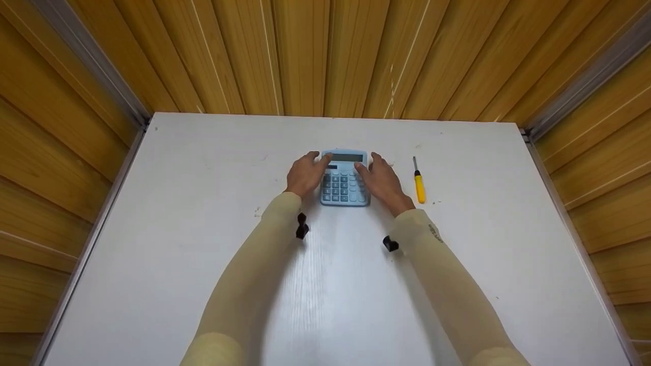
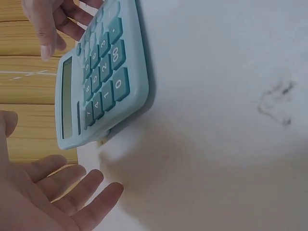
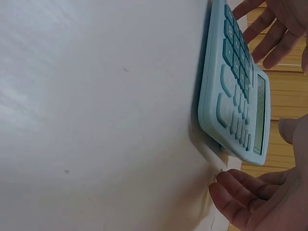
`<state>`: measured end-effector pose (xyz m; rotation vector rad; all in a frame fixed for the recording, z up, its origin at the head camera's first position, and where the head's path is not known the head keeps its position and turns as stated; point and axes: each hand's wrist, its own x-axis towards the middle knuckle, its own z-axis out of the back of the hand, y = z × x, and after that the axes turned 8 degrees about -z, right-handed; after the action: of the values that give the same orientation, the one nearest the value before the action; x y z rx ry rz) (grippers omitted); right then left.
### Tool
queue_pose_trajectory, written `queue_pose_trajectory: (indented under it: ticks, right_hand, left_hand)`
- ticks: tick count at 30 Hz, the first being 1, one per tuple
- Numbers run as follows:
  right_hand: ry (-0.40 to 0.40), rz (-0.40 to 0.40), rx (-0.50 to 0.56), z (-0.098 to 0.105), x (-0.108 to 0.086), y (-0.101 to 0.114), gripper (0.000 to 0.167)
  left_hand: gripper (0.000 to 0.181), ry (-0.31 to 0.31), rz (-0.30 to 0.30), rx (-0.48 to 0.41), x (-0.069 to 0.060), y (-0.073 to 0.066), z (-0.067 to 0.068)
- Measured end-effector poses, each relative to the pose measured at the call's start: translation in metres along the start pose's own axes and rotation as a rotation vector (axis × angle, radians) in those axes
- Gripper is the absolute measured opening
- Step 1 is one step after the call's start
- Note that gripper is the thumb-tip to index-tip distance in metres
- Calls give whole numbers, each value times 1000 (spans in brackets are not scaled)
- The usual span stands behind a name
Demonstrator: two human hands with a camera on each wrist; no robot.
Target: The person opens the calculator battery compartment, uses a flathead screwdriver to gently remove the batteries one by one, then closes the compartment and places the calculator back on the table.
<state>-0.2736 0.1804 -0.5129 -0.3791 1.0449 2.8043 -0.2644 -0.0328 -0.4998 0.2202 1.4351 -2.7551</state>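
A light blue calculator (image 1: 345, 179) lies face up on the white table, its display toward the far side. On its left is my left hand (image 1: 305, 174), thumb reaching over the display corner in the head view. The left wrist view shows those fingers (image 2: 91, 197) loosely extended, with a gap between them and the calculator's edge. Along the other side, my right hand (image 1: 382, 180) has its thumb above the upper right keys. Its fingers (image 3: 238, 190) bend slightly and stay apart from the casing in the right wrist view. Neither hand grips anything.
A screwdriver (image 1: 419, 187) with a yellow handle lies to the right of the right hand, its tip pointing away. The white table (image 1: 203, 229) carries small marks and specks. Wood-look panels (image 1: 305, 61) stand behind it and on both sides.
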Motion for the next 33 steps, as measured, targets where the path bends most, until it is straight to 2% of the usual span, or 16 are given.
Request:
queue_pose_trajectory:
  ticks: [5, 9, 12, 19, 26, 33]
  right_hand:
    - [-16, -16, 40, -1, -1, 0, 75]
    - [-10, -34, 61, -2, -1, -1, 67]
    - [0, -47, 87, -2, -1, -2, 65]
    - [57, -84, 169, 1, -6, 2, 69]
    - [119, -141, 246, 1, -9, 6, 70]
    - [125, -174, 285, 0, -7, 8, 68]
  left_hand:
    - [74, -19, 13, -109, 0, 1, 0]
    - [72, -16, 66, -229, -1, 3, 0]
    - [71, -14, 96, -280, -2, 5, 0]
    - [70, -8, 87, -302, -3, 6, -2]
    - [70, -9, 106, -306, -2, 7, -6]
    - [70, -6, 128, -288, 0, 6, -9]
